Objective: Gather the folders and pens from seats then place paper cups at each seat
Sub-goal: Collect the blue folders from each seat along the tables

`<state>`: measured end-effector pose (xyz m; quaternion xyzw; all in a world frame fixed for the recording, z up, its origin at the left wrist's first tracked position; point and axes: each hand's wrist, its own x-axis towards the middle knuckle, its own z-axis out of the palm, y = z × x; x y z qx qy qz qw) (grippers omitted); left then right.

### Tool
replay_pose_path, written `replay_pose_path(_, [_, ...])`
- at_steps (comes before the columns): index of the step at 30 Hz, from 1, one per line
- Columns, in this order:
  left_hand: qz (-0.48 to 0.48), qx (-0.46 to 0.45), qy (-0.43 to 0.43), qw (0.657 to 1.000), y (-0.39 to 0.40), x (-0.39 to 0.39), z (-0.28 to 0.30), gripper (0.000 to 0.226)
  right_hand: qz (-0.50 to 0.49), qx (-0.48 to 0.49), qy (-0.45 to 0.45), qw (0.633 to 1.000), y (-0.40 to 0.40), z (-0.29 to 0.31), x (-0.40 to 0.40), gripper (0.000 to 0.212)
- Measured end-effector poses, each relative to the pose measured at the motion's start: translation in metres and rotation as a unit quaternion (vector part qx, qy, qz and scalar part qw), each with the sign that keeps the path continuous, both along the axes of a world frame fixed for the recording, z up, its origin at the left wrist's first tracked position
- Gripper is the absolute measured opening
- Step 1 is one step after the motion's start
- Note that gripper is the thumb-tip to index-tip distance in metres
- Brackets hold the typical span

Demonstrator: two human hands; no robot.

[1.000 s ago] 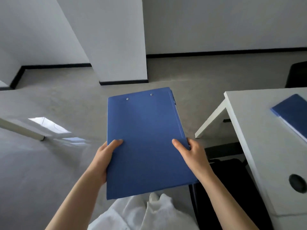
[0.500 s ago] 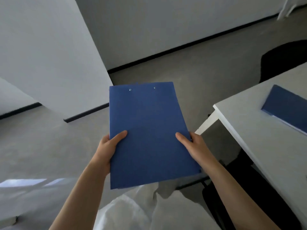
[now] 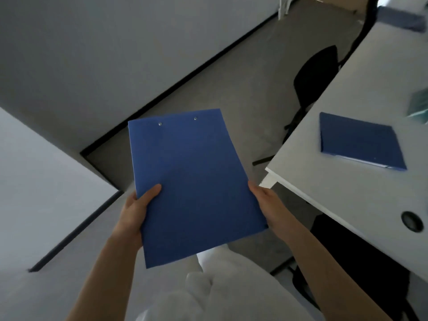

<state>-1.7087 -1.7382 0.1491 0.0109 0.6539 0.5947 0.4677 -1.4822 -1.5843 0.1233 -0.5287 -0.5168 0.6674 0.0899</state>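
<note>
Off to my right on the white table (image 3: 342, 181) lies the next blue folder (image 3: 361, 141), long side roughly across me, nearest my right hand (image 3: 269, 203); both it and my left hand (image 3: 135, 208) grip the held folder (image 3: 194, 181), any pens probably hidden

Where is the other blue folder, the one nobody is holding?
In the head view the other blue folder lies flat on the white table at right, near its corner, beyond the round cable hole.
</note>
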Motion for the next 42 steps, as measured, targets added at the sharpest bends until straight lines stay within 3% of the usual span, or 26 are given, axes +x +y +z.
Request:
replay_pose_path(8, [-0.054, -0.005, 0.002, 0.999, 0.129, -0.063, -0.005, 0.035, -0.142, -0.052, -0.04, 0.988, 0.123, -0.035, -0.012, 0.05])
replay_pose_path(17, [-0.128, -0.033, -0.004, 0.991, 0.292, -0.105, -0.012, 0.044, -0.286, -0.015, -0.13, 0.949, 0.291, -0.072, 0.021, 0.039])
replay_pose_path(23, [-0.19, -0.054, -0.024, 0.98, 0.387, -0.125, -0.022, 0.05, -0.204, 0.05, -0.358, 0.91, 0.352, -0.092, 0.038, 0.053])
replay_pose_path(26, [-0.225, -0.055, -0.022, 0.972, 0.448, -0.141, -0.026, 0.048, -0.184, 0.071, -0.422, 0.885, 0.382, -0.109, 0.045, 0.057])
replay_pose_path(31, [-0.282, -0.067, -0.009, 0.957, 0.54, -0.165, -0.029, 0.042, -0.202, 0.037, -0.439, 0.875, 0.416, -0.129, 0.051, 0.071])
replay_pose_path(36, [-0.363, -0.075, 0.01, 0.929, 0.639, -0.193, -0.028, 0.049, -0.198, -0.049, -0.459, 0.865, 0.433, -0.155, 0.037, 0.062])
replay_pose_path(39, [-0.4, -0.072, 0.023, 0.914, 0.687, -0.196, -0.025, 0.054, -0.212, -0.023, -0.478, 0.852, 0.444, -0.159, 0.024, 0.049])
replay_pose_path(42, [-0.429, -0.072, 0.032, 0.9, 0.724, -0.187, -0.024, 0.052, -0.249, -0.008, -0.508, 0.824, 0.452, -0.161, 0.029, 0.053])
